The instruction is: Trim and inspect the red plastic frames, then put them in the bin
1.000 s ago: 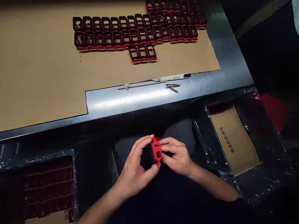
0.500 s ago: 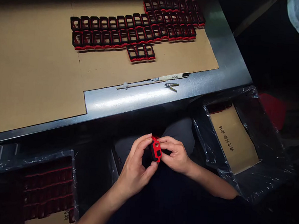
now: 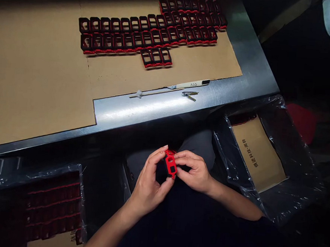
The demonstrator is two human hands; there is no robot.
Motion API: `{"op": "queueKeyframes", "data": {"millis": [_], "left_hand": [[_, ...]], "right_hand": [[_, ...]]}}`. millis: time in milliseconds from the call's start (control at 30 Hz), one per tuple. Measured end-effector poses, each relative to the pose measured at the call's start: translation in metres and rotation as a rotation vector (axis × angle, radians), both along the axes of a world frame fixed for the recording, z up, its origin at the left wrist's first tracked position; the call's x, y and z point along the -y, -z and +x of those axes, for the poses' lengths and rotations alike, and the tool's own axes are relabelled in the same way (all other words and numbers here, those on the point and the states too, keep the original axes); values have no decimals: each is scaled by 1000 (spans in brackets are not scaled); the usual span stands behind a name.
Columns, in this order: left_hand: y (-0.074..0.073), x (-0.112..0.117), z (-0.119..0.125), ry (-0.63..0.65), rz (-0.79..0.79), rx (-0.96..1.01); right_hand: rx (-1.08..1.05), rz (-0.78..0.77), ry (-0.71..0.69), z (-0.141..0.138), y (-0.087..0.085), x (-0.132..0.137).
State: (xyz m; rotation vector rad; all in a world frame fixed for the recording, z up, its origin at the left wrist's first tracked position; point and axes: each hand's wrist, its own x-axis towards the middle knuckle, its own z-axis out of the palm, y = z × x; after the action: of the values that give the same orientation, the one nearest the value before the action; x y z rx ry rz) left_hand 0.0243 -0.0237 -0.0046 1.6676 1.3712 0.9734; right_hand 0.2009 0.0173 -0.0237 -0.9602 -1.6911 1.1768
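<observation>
the left hand (image 3: 151, 184) and the right hand (image 3: 195, 174) hold one small red-and-black frame (image 3: 169, 165) between them, in front of the body and below the near edge of the bench (image 3: 117, 112). the left fingers are clamped on its two ends, thumb at the lower end and fingertips at the upper; the right fingers pinch at its right side, though their exact contact is partly hidden. compared with a second ago, the frame has turned a little, so its red face, with a round hole and a dark square, now looks more toward the camera and less of the black side shows; it also sits slightly further left. both hands have barely shifted. on the bench the rows of frames (image 3: 120, 50) and the short group of three (image 3: 157, 65) lie unchanged on the cardboard sheet (image 3: 44, 77). the pale-handled tool (image 3: 190, 84) marked a55, the thin stick (image 3: 158, 93) and the small nippers (image 3: 189, 95) have also stayed put along the near edge.
</observation>
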Motion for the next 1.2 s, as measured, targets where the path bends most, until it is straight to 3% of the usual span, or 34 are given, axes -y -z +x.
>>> {"op": "queueKeyframes", "data": {"millis": [333,867,1033,1200], "left_hand": [[-4,-1,5,-84,-31,-14],[-2,-3,1,-8,91,-67],[-2,-2,-1,3,66,-54],[-1,1,0,14,1,-41]], "right_hand": [[19,7,-36,0,-1,-1],[12,-57,-2,4,-2,-5],[-13,-203,33,8,-10,-7],[-200,-527,-59,12,-19,-11]]}}
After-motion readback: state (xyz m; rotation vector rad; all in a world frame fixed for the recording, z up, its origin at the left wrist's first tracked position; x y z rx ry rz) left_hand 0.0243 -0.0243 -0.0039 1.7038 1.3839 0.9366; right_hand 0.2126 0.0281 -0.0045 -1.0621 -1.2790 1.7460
